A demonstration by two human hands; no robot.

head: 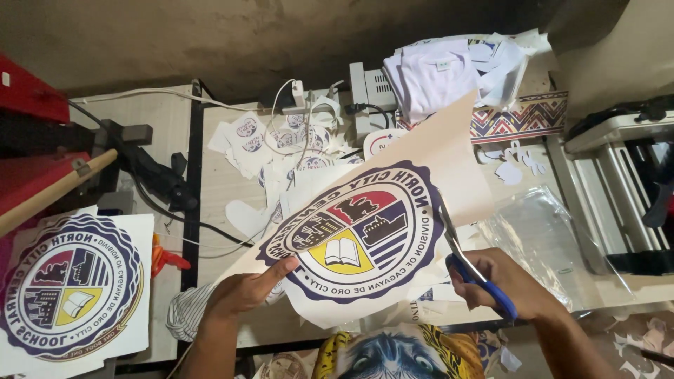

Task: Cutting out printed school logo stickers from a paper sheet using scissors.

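My left hand [247,289] grips the lower left edge of a large paper sheet [449,151] printed with a round multicoloured emblem [353,231], and holds it up over the table. My right hand [497,282] is closed on blue-handled scissors [469,263]. Their blades lie against the sheet's right side, at the rim of the emblem.
A second printed emblem sheet [70,284] lies at the left on a red press [28,91]. Small cut-out emblems [246,133], cables and paper scraps litter the wooden table [225,182]. Folded white shirts [435,74] sit at the back, clear plastic film [547,238] at the right.
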